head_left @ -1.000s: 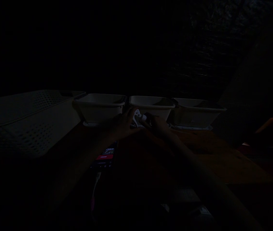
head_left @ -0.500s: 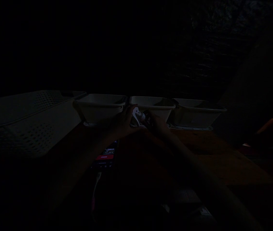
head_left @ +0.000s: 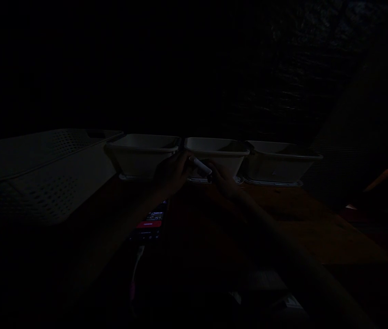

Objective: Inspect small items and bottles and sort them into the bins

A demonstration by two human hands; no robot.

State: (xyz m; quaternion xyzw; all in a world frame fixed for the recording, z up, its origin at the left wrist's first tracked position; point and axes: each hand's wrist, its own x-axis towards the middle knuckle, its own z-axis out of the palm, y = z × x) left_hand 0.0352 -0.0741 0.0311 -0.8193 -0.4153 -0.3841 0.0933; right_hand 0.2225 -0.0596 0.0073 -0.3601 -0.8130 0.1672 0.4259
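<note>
A small white spray trigger head (head_left: pixel 201 166) is held between my two hands, slanting down to the right in front of the middle bin. My left hand (head_left: pixel 173 172) is closed around its upper left end. At its lower right end, the fingers of my right hand (head_left: pixel 224 179) are bent against it in a closed grip. The dim light hides the fingertips and any small part under them.
Three pale bins, left (head_left: pixel 142 157), middle (head_left: pixel 221 151) and right (head_left: pixel 278 164), line the back of the wooden table (head_left: pixel 303 228). A perforated basket (head_left: pixel 87 178) stands left. A lit phone (head_left: pixel 149 224) with a cable (head_left: pixel 136 265) lies nearby. Another person's arm (head_left: pixel 380 179) shows far right.
The spray trigger head has been turned between my hands: its curved lever showed before, and now a plain straight side faces me. My left hand has shifted slightly. The bins and phone stay put.
</note>
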